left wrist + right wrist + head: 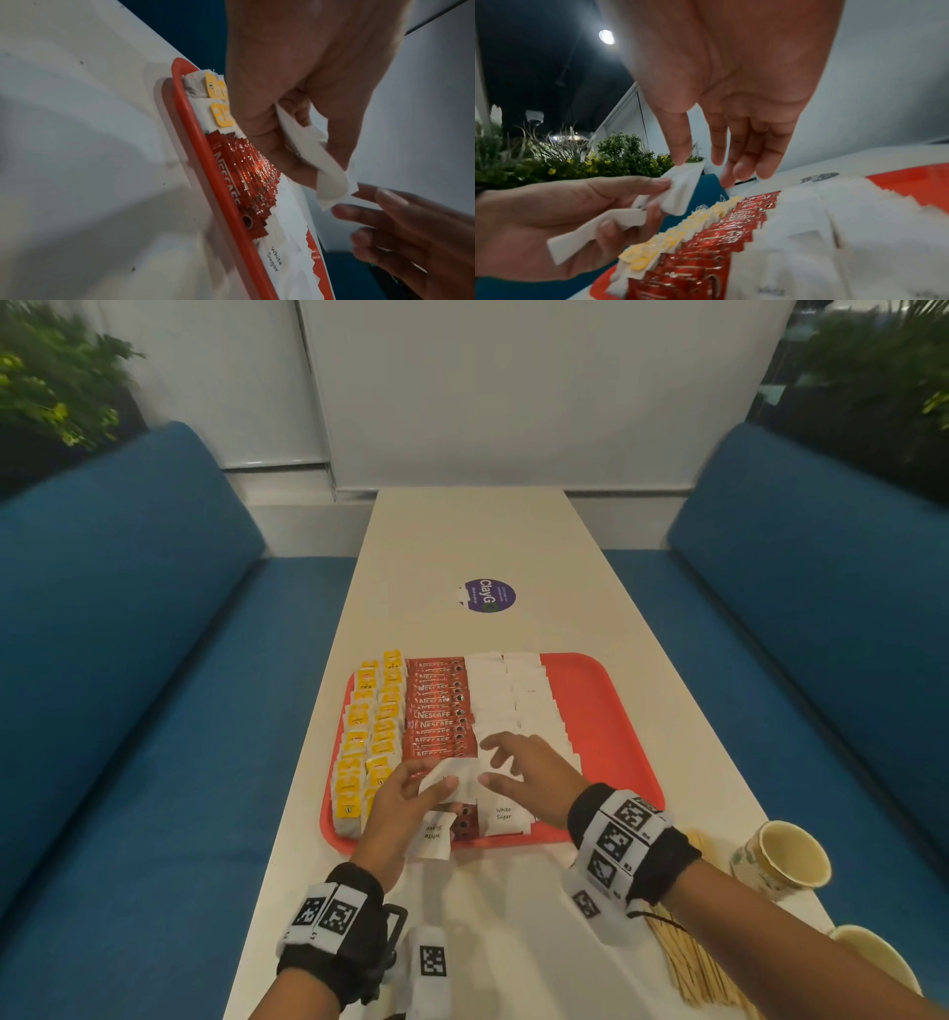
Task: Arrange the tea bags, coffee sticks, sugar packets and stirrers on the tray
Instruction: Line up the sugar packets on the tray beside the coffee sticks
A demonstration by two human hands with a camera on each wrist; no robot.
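A red tray (606,690) lies on the white table. On it stand two columns of yellow tea bags (367,731), one column of red coffee sticks (436,711) and two columns of white sugar packets (518,701). My left hand (431,785) hovers over the tray's near edge and grips a few loose sugar packets (454,775), fanned between thumb and fingers (654,182). My right hand (493,760) is above the sugar columns with straight, spread fingers. Its thumb tip touches a corner of the top held packet (682,188). Wooden stirrers (693,968) lie on the table under my right forearm.
Two paper cups (785,860) (873,958) stand at the near right by the stirrers. A purple round sticker (490,595) marks the table beyond the tray. Blue benches flank the table. The tray's right strip (911,178) is bare.
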